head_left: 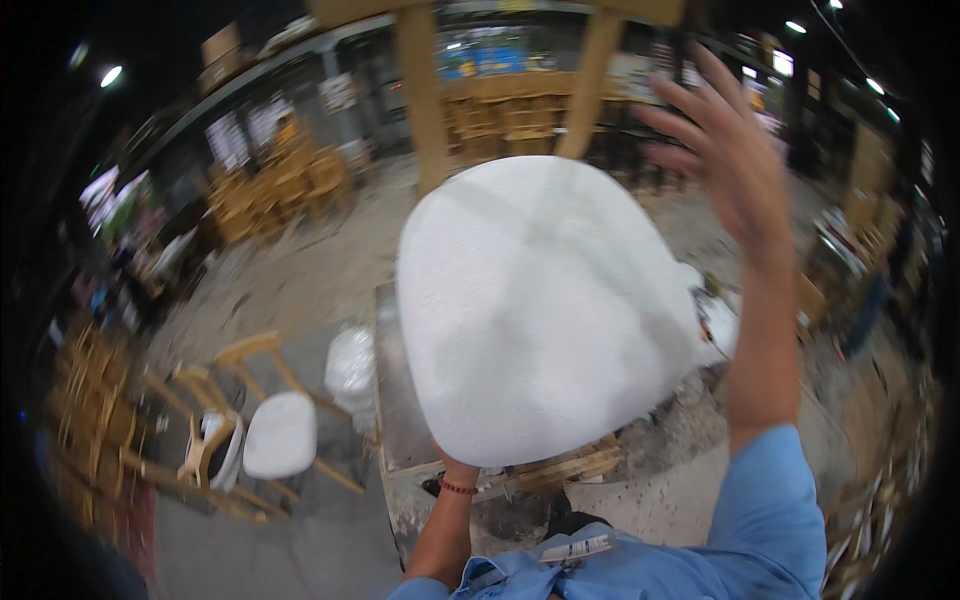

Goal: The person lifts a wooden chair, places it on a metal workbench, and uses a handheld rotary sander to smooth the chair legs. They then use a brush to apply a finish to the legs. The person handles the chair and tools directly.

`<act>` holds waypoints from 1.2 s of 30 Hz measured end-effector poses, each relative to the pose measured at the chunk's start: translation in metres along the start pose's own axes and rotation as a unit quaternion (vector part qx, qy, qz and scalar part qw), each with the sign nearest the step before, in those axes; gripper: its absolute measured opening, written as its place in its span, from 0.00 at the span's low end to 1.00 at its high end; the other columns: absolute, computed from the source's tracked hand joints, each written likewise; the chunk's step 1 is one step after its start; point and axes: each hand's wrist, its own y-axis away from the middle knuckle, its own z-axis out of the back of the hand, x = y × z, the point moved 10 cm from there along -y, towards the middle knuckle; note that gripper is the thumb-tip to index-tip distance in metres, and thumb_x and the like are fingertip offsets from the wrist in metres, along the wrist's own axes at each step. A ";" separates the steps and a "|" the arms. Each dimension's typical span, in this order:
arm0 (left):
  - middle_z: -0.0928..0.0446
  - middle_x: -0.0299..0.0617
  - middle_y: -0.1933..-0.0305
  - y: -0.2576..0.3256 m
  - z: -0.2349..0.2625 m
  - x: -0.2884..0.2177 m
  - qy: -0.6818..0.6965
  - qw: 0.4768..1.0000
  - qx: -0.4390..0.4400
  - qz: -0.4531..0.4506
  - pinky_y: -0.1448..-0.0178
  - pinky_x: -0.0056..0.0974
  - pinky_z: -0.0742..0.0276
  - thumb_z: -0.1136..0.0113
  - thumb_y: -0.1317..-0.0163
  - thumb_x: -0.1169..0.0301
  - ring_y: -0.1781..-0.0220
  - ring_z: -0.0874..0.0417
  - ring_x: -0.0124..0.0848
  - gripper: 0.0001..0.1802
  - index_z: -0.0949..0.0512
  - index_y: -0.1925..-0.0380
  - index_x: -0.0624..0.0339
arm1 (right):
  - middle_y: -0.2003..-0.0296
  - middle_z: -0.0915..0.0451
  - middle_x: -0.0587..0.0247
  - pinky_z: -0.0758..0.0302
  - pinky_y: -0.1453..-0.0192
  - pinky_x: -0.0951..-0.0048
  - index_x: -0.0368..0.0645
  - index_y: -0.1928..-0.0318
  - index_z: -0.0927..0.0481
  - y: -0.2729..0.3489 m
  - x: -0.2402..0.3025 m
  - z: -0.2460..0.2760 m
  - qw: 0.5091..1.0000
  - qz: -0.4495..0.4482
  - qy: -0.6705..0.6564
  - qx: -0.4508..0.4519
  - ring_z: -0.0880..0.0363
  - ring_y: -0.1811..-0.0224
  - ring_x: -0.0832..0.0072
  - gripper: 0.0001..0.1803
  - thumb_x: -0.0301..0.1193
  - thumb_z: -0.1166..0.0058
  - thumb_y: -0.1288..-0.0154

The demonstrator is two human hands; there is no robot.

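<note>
Nearest: a white padded chair seat [540,310], turned up toward the camera, its wooden legs [425,90] rising past its far edge.
Left hand: the left hand [458,472] is under the seat's near edge, mostly hidden by it; whether the fingers grip cannot be told. A red band circles the wrist.
Right hand: the right hand [725,150] is raised beside the seat's upper right edge, fingers spread apart, holding nothing, palm facing the seat and apart from it.
Sleeves: blue shirt sleeves on both arms, the right forearm upright along the seat's right side.
Below the seat: a grey worktable [400,400] with wooden slats at its near edge.
Left floor: a second wooden chair [270,430] with a white seat lies tipped over, and a clear plastic-wrapped bundle [350,365] stands just beside the table.
Open room: bare concrete floor [290,280] stretches left and beyond; stacked wooden chairs [270,185] line the far side.
</note>
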 end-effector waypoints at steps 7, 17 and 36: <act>0.19 0.49 0.47 0.026 -0.068 -0.124 -0.131 0.922 0.363 -0.031 0.40 0.42 0.26 0.34 0.41 0.69 0.44 0.19 0.39 0.21 0.22 0.49 0.67 | 0.27 0.56 0.30 0.41 0.25 0.60 0.28 0.27 0.73 -0.059 0.083 -0.028 0.983 0.059 -0.090 -0.150 0.50 0.25 0.48 0.63 0.65 0.54 0.34; 0.34 0.55 0.33 -0.192 -0.071 -0.103 0.420 0.872 0.049 0.245 0.25 0.49 0.38 0.55 0.29 0.41 0.29 0.35 0.44 0.44 0.42 0.34 0.75 | 0.51 0.29 0.56 0.24 0.50 0.66 0.39 0.32 0.56 0.063 0.150 0.072 0.884 0.170 -0.341 -0.271 0.27 0.53 0.73 0.45 0.46 0.42 0.36; 0.29 0.40 0.68 -0.185 -0.549 -0.314 0.555 0.777 0.281 0.098 0.60 0.35 0.22 0.47 0.28 0.63 0.65 0.24 0.33 0.12 0.31 0.65 0.61 | 0.45 0.25 0.37 0.14 0.49 0.61 0.27 0.36 0.34 0.514 0.042 0.596 0.739 -0.102 -0.389 -0.541 0.19 0.48 0.51 0.40 0.53 0.55 0.32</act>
